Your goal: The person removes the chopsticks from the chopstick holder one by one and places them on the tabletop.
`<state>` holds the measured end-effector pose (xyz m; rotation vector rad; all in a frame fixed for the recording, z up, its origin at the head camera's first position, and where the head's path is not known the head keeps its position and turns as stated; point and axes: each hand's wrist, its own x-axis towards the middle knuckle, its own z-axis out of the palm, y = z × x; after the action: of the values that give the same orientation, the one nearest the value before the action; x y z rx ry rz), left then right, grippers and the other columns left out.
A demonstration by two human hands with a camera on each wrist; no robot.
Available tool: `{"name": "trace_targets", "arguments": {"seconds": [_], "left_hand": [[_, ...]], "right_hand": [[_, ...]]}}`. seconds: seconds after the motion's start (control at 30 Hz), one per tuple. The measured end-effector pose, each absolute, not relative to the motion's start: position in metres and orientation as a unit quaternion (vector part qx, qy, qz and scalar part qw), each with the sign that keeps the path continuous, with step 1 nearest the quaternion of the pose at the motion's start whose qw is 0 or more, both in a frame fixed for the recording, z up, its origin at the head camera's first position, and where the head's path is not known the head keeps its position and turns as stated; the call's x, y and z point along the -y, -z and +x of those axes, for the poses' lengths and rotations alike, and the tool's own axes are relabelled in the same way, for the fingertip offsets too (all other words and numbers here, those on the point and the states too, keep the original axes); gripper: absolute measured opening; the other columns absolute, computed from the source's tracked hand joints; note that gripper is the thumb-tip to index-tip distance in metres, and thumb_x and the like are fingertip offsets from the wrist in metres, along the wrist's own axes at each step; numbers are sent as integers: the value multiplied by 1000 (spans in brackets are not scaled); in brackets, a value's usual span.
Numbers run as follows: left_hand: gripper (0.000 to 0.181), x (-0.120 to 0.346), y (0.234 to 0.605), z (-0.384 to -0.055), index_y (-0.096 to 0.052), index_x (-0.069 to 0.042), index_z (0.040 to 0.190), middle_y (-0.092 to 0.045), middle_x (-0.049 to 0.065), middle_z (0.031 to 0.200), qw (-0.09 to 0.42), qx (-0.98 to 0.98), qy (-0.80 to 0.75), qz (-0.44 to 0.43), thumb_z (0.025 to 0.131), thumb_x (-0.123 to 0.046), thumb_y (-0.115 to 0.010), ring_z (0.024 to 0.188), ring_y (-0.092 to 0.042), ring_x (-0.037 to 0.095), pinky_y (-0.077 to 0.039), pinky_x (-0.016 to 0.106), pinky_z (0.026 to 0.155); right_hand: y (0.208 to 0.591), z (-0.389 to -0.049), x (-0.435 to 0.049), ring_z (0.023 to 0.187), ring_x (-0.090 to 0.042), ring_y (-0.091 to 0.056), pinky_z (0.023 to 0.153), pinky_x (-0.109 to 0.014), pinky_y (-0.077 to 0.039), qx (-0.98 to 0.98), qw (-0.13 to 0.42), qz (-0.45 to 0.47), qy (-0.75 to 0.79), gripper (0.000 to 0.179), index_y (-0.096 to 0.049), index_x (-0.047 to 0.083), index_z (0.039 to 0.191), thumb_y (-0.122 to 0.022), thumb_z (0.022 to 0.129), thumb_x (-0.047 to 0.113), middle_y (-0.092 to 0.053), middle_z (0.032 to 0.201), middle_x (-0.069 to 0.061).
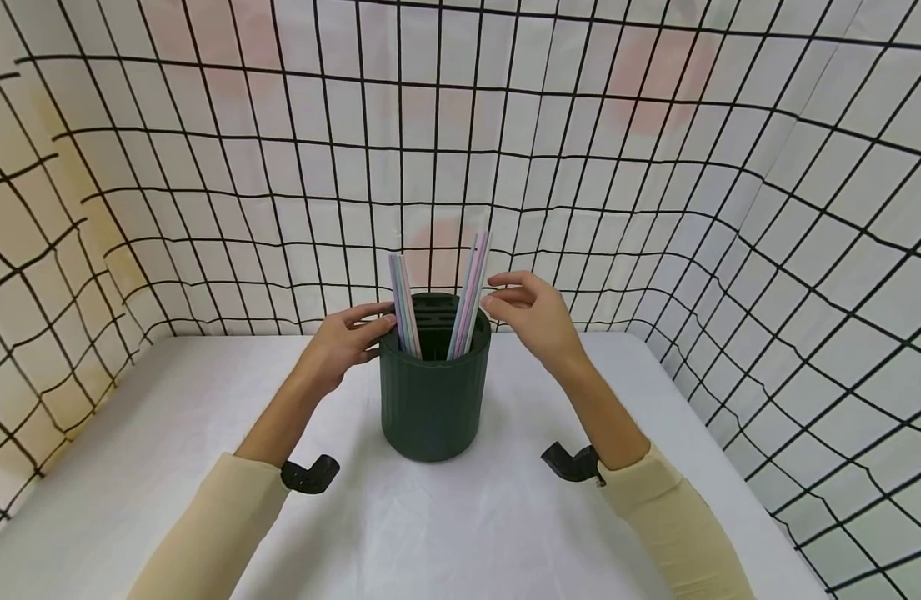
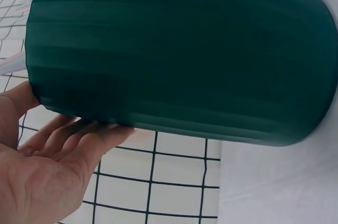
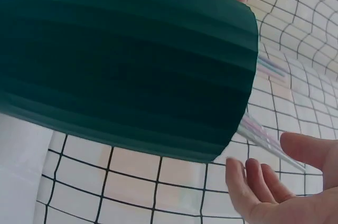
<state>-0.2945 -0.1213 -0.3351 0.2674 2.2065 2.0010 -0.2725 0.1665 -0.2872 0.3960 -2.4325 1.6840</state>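
Note:
A dark green ribbed pen holder (image 1: pixel 432 408) stands upright on the table, with slots inside at its back. Two bundles of thin pastel sticks, like straws, lean in it: a left bundle (image 1: pixel 404 304) and a taller right bundle (image 1: pixel 469 292). My left hand (image 1: pixel 343 342) touches the left side of the holder, thumb at the rim and fingers along the outer wall (image 2: pixel 185 49). Just right of the rim, my right hand (image 1: pixel 537 321) hovers beside the right bundle, its fingers loosely bent. In the right wrist view, nothing lies between that hand's thumb and fingers (image 3: pixel 259 187).
A white-covered table (image 1: pixel 430 533) lies under the holder. Black wire grid (image 1: pixel 302 200) walls it at the back and both sides, with white sheeting behind. Black curved mounts stick out at the left wrist (image 1: pixel 310 475) and the right wrist (image 1: pixel 571 463).

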Motion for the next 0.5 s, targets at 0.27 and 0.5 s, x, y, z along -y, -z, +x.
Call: {"name": "trace_targets", "arguments": {"seconds": [0.27,0.5], "left_hand": [[53,121,334,-296,-52,-10,149,-55,18,147,73,-737,-666,93,101,-29,-65,133,-58,31,-49,44,111],[51,122,335,-295,-52,-10,149,-55,19,146,70,-738,-665,95,102,-27,-64,132,-58,32,-49,46,111]], "right_hand": [[292,-274,-157,102,-23,-72,96,-34,-60,792,62,137,-592,34,-59,4,125,-72,96,17,-71,117,-16],[298,-275,-155,101,-21,-73,101,-40,-56,793,71,137,-590,29,-60,5,120,-71,96,14,-73,113,-16]]}}
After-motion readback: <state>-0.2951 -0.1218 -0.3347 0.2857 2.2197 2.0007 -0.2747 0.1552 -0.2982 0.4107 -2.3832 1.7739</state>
